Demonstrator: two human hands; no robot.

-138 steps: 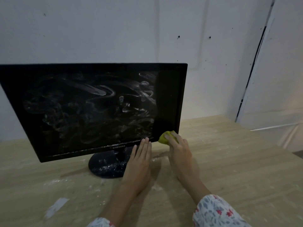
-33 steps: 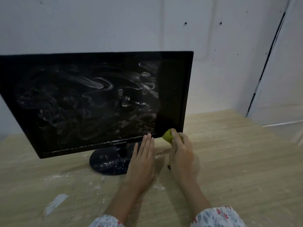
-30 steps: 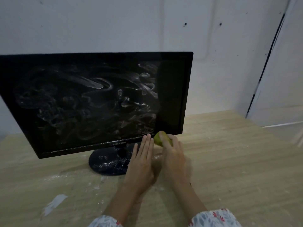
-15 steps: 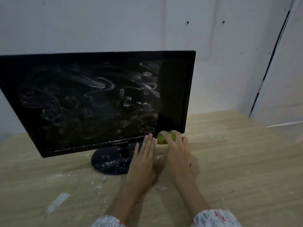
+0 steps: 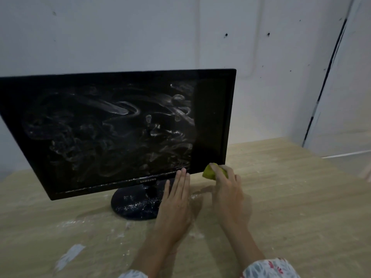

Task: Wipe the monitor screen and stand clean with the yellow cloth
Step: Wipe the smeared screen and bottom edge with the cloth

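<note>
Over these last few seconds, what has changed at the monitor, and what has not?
The right hand, gripping the yellow cloth, slid left then back right along the monitor bottom edge. The left hand stayed flat by the stand. The screen smears and clean right strip look unchanged.

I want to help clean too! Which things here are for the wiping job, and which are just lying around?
For the job: the monitor screen, its stand, the yellow cloth gripped in the right hand, and the left hand.

Just lying about: the white scrap on the table.
</note>
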